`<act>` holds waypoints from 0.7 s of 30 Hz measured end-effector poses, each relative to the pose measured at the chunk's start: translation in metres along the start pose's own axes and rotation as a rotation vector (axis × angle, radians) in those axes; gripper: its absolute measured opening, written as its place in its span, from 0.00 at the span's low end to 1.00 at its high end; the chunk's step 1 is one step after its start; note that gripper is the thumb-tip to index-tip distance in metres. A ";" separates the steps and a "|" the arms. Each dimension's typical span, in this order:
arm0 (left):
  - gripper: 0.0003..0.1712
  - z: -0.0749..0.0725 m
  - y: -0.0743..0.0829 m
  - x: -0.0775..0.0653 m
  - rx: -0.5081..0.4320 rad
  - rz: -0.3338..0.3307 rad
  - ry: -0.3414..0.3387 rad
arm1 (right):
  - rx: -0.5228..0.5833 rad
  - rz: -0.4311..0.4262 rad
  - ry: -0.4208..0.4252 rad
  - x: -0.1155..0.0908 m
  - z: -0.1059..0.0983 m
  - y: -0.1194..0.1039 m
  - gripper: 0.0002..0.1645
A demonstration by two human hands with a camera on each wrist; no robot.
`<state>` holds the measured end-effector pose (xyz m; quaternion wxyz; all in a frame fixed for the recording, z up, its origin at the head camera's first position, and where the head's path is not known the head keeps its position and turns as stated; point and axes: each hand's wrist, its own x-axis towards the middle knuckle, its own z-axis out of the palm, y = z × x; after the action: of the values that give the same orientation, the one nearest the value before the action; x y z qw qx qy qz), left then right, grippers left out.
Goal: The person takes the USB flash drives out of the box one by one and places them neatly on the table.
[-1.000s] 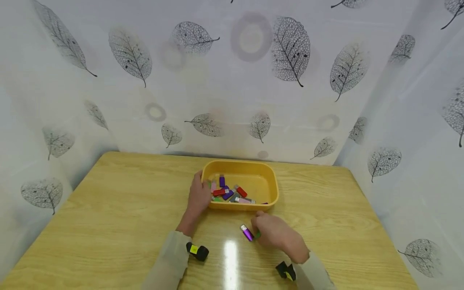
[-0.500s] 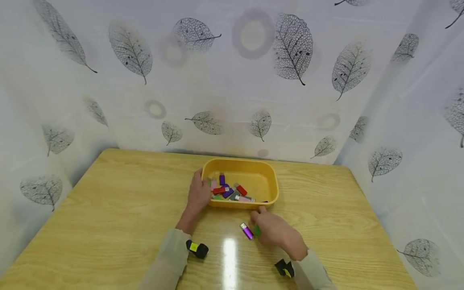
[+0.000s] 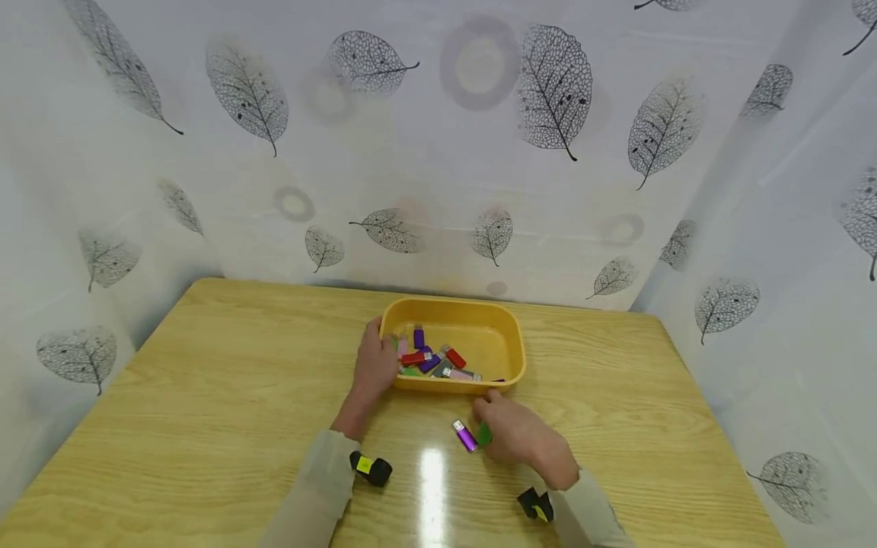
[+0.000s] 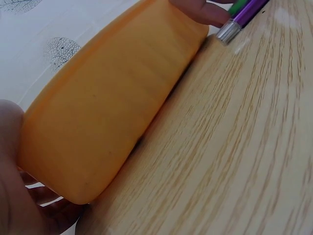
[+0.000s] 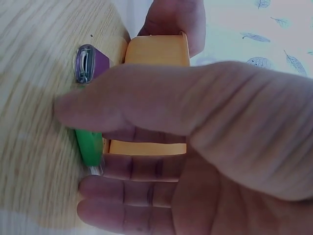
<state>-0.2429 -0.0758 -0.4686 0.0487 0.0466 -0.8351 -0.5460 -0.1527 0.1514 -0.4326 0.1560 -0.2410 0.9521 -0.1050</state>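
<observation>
My left hand (image 3: 373,367) grips the left end of a yellow plastic bin (image 3: 455,304), thumb at the rim and fingers curled round the outside wall. Inside the bin lie several USB sticks, including a red USB stick (image 3: 455,357) and a purple one, mostly toward the left and front. In front of it, my right hand (image 3: 517,435) pinches a green USB stick (image 5: 89,148) between thumb and fingers, low at the tabletop. Just left of that stick lies a shiny purple USB stick (image 3: 465,436) on the table, its metal plug pointing toward the bin.
The wooden table (image 3: 226,396) runs back to a white curtain (image 3: 432,144) printed with leaves. Black wrist cameras sit at both sleeves, the left wrist camera (image 3: 371,468) and the right wrist camera (image 3: 535,504). A light glare crosses the table's front.
The green USB stick shows more beside my right hand than a second ago. Both hands, the bin and the purple stick keep nearly the same places; the head view has shifted slightly.
</observation>
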 end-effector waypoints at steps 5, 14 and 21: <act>0.24 -0.001 0.000 0.000 0.005 0.005 -0.002 | -0.014 0.001 -0.017 0.000 0.001 -0.001 0.21; 0.25 -0.001 0.002 0.000 0.006 -0.032 -0.016 | 0.011 0.023 -0.048 0.000 -0.002 -0.001 0.24; 0.25 -0.001 0.002 0.000 0.008 -0.028 -0.013 | 0.014 0.013 -0.037 -0.002 -0.002 0.000 0.23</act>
<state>-0.2424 -0.0759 -0.4667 0.0356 0.0550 -0.8369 -0.5434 -0.1518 0.1520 -0.4305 0.1761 -0.2356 0.9498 -0.1064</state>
